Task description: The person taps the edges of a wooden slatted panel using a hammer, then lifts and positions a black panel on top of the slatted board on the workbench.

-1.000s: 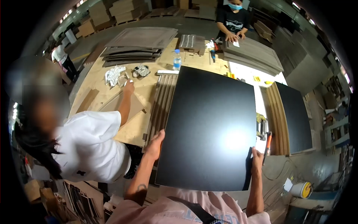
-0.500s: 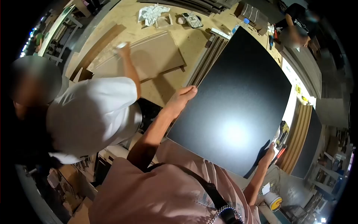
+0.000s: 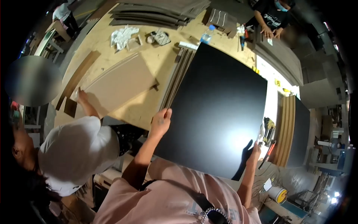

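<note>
A large flat black panel [image 3: 212,108] is held tilted in front of my chest, a bright glare on its lower right. My left hand [image 3: 160,122] grips its left edge, thumb on the black face and fingers out of sight behind. On the opposite edge, low down, my right hand [image 3: 255,151] holds the panel and casts a dark shadow on it. Just left of the panel lies a stack of long brown strips [image 3: 176,76]. Close to my right hand are a black-and-yellow tool [image 3: 267,130] and a red-handled tool [image 3: 269,151].
A person in a white shirt [image 3: 74,149] works at my left over a brown board [image 3: 119,84]. Another person [image 3: 274,18] leans on stacked panels [image 3: 283,59] at the far right. A water bottle [image 3: 207,35] and crumpled white plastic [image 3: 123,36] stand on the table. Standing boards [image 3: 287,130] are at right.
The view has shifted, and the panel with both my hands now appears lower and further left, slightly more upright. The neighbour's hand has moved toward the brown board's left end.
</note>
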`<state>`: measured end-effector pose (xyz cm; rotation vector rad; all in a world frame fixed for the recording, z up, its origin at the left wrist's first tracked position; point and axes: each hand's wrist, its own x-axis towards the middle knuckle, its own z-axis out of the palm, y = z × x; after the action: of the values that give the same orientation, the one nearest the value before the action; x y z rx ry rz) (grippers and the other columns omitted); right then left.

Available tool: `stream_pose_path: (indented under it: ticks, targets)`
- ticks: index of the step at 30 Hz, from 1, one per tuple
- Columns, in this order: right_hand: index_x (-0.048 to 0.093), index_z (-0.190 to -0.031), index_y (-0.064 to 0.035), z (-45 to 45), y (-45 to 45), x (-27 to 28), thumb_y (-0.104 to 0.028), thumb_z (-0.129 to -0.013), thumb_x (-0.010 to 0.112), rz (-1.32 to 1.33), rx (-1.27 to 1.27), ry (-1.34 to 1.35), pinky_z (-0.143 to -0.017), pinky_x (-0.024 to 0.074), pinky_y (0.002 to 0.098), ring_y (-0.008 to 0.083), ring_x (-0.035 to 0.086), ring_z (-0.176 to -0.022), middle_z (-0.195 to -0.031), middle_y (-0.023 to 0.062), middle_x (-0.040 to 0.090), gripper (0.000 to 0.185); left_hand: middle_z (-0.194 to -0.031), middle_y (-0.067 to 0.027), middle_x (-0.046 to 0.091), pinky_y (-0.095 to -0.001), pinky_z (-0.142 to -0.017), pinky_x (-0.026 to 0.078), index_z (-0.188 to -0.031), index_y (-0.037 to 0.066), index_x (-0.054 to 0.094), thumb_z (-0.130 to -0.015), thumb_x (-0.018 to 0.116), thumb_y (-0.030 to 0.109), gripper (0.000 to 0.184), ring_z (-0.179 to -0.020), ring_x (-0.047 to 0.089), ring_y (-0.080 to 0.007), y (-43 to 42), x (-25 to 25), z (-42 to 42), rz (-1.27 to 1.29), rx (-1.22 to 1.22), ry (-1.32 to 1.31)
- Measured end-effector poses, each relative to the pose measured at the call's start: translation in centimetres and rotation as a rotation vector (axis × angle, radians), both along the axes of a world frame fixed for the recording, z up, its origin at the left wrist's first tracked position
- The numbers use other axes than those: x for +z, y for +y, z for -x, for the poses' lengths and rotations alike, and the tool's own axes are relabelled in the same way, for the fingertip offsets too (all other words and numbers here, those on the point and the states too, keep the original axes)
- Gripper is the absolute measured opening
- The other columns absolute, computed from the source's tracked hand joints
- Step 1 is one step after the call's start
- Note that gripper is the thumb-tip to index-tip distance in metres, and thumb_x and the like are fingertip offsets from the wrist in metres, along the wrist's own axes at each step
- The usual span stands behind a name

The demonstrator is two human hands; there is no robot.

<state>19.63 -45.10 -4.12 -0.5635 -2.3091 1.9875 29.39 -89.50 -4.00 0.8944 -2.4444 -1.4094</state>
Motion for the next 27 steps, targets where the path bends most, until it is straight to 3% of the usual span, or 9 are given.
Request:
stream_pose_path:
  ticks: [2, 4, 6, 8, 10, 15, 19, 24, 27]
  targets:
    - [0.060, -0.104, 0.0103, 0.8, 0.8, -2.2, -0.040, -0.087, 0.065, -0.145, -0.083, -0.124, -0.093, 0.0371, 0.0334, 0.0219, 0.051, -0.102, -0.102, 0.0152, 0.061, 0.053, -0.065, -0.0208, 0.047, -0.0438, -0.062, 0.039, -0.075, -0.003, 0.047, -0.097, 0.046, 0.033, 0.042, -0.063, 0.046, -0.0385, -0.1, -0.8, -0.1, -0.008, 0.036, -0.096]
    - [0.058, -0.110, 0.0117, 0.7, -2.1, 0.0, -0.042, -0.085, 0.066, -0.261, -0.066, -0.170, -0.096, 0.0355, 0.0352, 0.0240, 0.050, -0.108, -0.108, 0.0174, 0.061, 0.060, -0.063, -0.0182, 0.042, -0.0424, -0.061, 0.038, -0.072, -0.003, 0.044, -0.097, 0.045, 0.037, 0.048, -0.060, 0.043, -0.0336, -0.3, -1.8, 0.0, -0.023, 0.095, -0.068]
    - [0.056, -0.112, 0.0134, 1.3, -3.5, 0.5, -0.042, -0.086, 0.065, -0.241, 0.073, -0.170, -0.095, 0.0374, 0.0346, 0.0247, 0.053, -0.105, -0.110, 0.0193, 0.061, 0.061, -0.061, -0.0137, 0.033, -0.0400, -0.057, 0.035, -0.071, -0.004, 0.037, -0.097, 0.045, 0.042, 0.054, -0.056, 0.035, -0.0256, -0.8, -2.0, 0.2, -0.067, 0.144, -0.088]
    - [0.057, -0.112, 0.0140, 2.6, -3.0, -2.3, -0.039, -0.087, 0.064, -0.281, 0.101, -0.231, -0.092, 0.0390, 0.0332, 0.0240, 0.055, -0.102, -0.107, 0.0195, 0.062, 0.059, -0.062, -0.0164, 0.042, -0.0409, -0.059, 0.038, -0.070, -0.004, 0.043, -0.097, 0.048, 0.037, 0.049, -0.058, 0.042, -0.0297, -1.9, -2.2, 0.8, -0.042, 0.170, -0.091]
    - [0.056, -0.113, 0.0157, 2.8, -5.9, -1.3, -0.037, -0.088, 0.062, -0.300, 0.130, -0.178, -0.094, 0.0395, 0.0340, 0.0258, 0.056, -0.105, -0.108, 0.0226, 0.063, 0.059, -0.066, -0.0202, 0.052, -0.0430, -0.063, 0.041, -0.071, -0.003, 0.049, -0.097, 0.047, 0.033, 0.044, -0.062, 0.048, -0.0369, -3.0, -3.1, 1.3, -0.032, 0.173, -0.128]
    - [0.054, -0.117, 0.0150, 4.2, -8.2, -2.0, -0.034, -0.088, 0.062, -0.316, 0.154, -0.205, -0.096, 0.0380, 0.0359, 0.0273, 0.054, -0.108, -0.110, 0.0227, 0.061, 0.058, -0.066, -0.0208, 0.054, -0.0425, -0.062, 0.042, -0.073, -0.002, 0.053, -0.096, 0.049, 0.030, 0.039, -0.062, 0.051, -0.0372, -4.9, -4.4, 2.6, -0.045, 0.178, -0.154]
    - [0.050, -0.122, 0.0158, 5.0, -9.0, -1.5, -0.033, -0.087, 0.064, -0.282, 0.179, -0.263, -0.105, 0.0315, 0.0410, 0.0340, 0.049, -0.119, -0.121, 0.0290, 0.055, 0.061, -0.070, -0.0221, 0.057, -0.0432, -0.064, 0.044, -0.074, -0.002, 0.055, -0.095, 0.049, 0.028, 0.038, -0.067, 0.055, -0.0393, -5.2, -4.8, 3.3, -0.045, 0.178, -0.124]
    - [0.050, -0.121, 0.0154, 5.8, -9.4, -2.0, -0.031, -0.087, 0.064, -0.298, 0.165, -0.267, -0.105, 0.0320, 0.0390, 0.0318, 0.050, -0.118, -0.121, 0.0270, 0.056, 0.059, -0.066, -0.0213, 0.052, -0.0409, -0.060, 0.041, -0.074, -0.004, 0.053, -0.095, 0.051, 0.028, 0.037, -0.059, 0.050, -0.0337, -5.3, -6.8, 3.7, -0.036, 0.198, -0.017]
    - [0.054, -0.118, 0.0138, 5.9, -9.8, -1.8, -0.030, -0.087, 0.064, -0.316, 0.182, -0.284, -0.100, 0.0345, 0.0374, 0.0277, 0.052, -0.110, -0.114, 0.0226, 0.059, 0.055, -0.068, -0.0218, 0.053, -0.0411, -0.062, 0.042, -0.077, -0.003, 0.054, -0.095, 0.051, 0.027, 0.036, -0.062, 0.052, -0.0358, -5.3, -6.9, 3.8, -0.046, 0.216, -0.066]
